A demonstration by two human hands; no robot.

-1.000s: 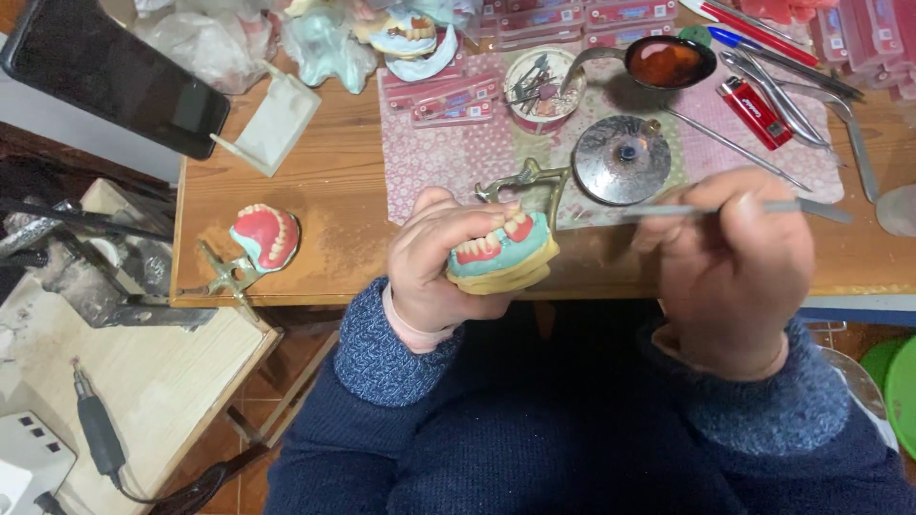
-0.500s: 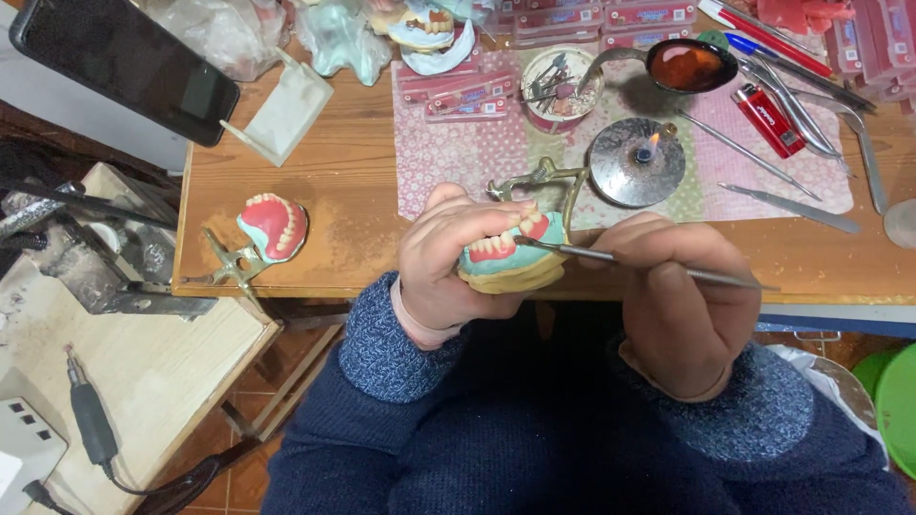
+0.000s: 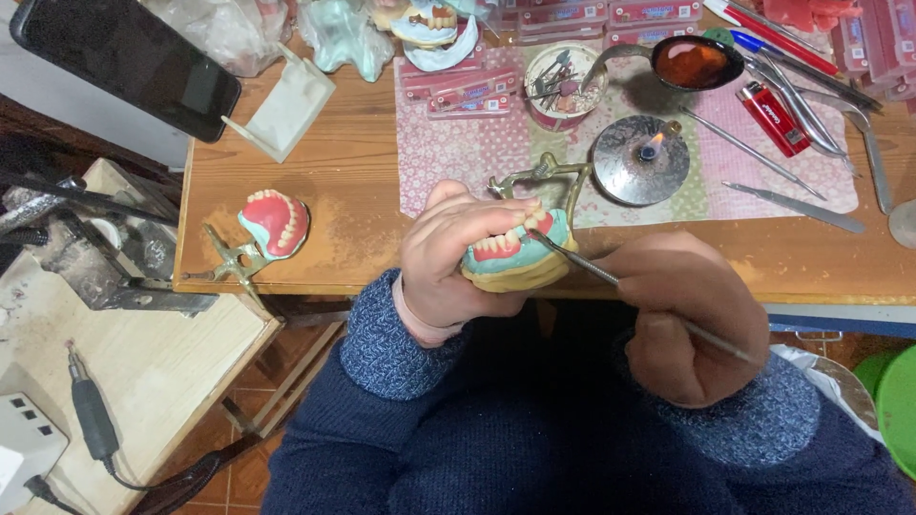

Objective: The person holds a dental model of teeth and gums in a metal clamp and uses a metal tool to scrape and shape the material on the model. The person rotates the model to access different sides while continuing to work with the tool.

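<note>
Gripping a denture model (image 3: 515,253) at the worktop's (image 3: 315,224) front edge, the left hand (image 3: 448,257) is closed round it; the model's underside is hidden by the fingers. A thin metal instrument (image 3: 611,277) is held in the fisted right hand (image 3: 692,319), its tip set against the teeth, its rear end partly covered. A lit burner (image 3: 639,157) is seen behind. A second denture model (image 3: 275,221) lies near the left edge.
</note>
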